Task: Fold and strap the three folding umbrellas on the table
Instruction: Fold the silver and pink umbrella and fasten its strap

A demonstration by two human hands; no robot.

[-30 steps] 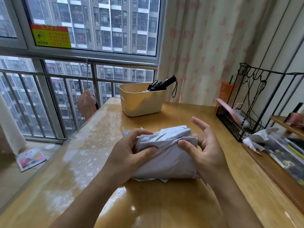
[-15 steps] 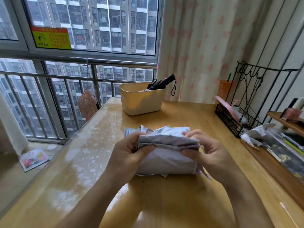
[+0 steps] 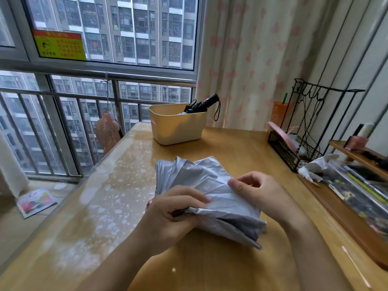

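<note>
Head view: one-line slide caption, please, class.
Left hand and right hand grip the grey folding umbrella at the table; black umbrella in beige basket behind.

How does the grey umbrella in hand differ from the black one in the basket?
The grey umbrella lies on the table, canopy loose and crumpled; the black umbrella looks rolled tight. The left hand and right hand hold the grey one; the black one leans untouched in the basket, handle out. Both are collapsed.
</note>
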